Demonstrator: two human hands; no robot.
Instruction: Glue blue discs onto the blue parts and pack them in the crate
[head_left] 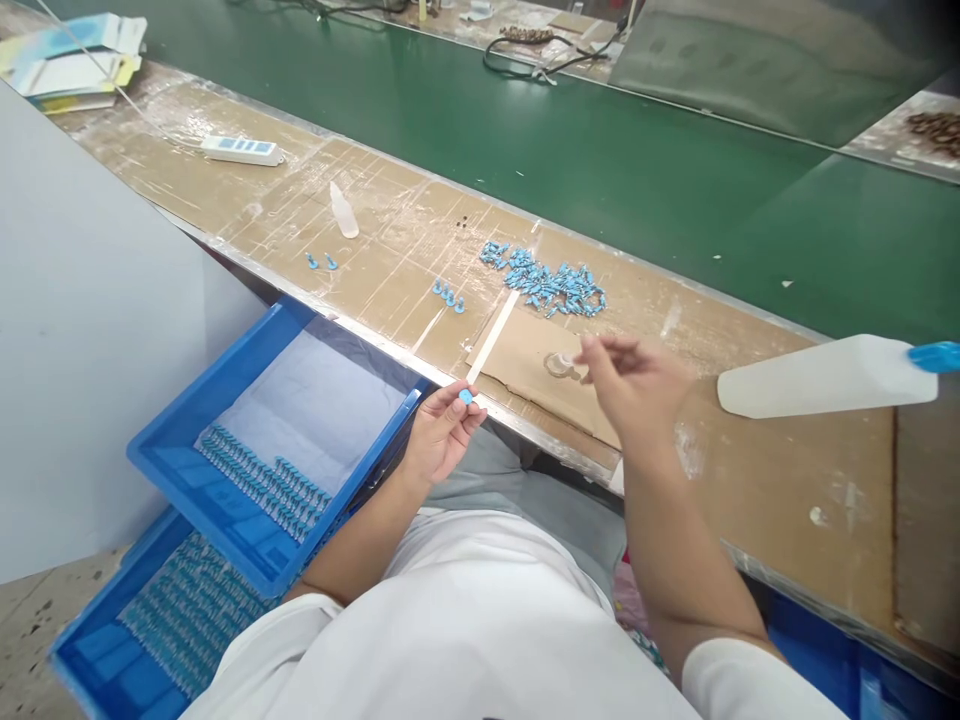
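Left hand [444, 435] pinches a small blue piece [466, 397] between thumb and fingertips, right at the bench's near edge. Right hand [641, 385] is over the bench, fingers curled in, motion-blurred; can't tell if it's holding anything. Just left of its fingertips: a translucent round blob [558, 366] on a cardboard sheet [525, 350] along the near edge. White strip [493, 335] runs along the sheet's left side. Beyond it, toward the far edge, a heap of small blue parts [559, 287]; left of that, a short row of blue parts [450, 297], then a pair [331, 262] near the near edge. Small dropper bottle [343, 212] behind the pair, power strip [241, 150] further left. Big white bottle [829, 378], blue cap, right end. Print on the coloured carton [82, 60] at the far-left corner too blurry to read. Upper blue bin [202, 515], off the near edge: white liner, rows of blue-topped parts along one side. Lower blue bin [94, 640] under it: more rows. Green conveyor belt [420, 110] runs past the far edge.
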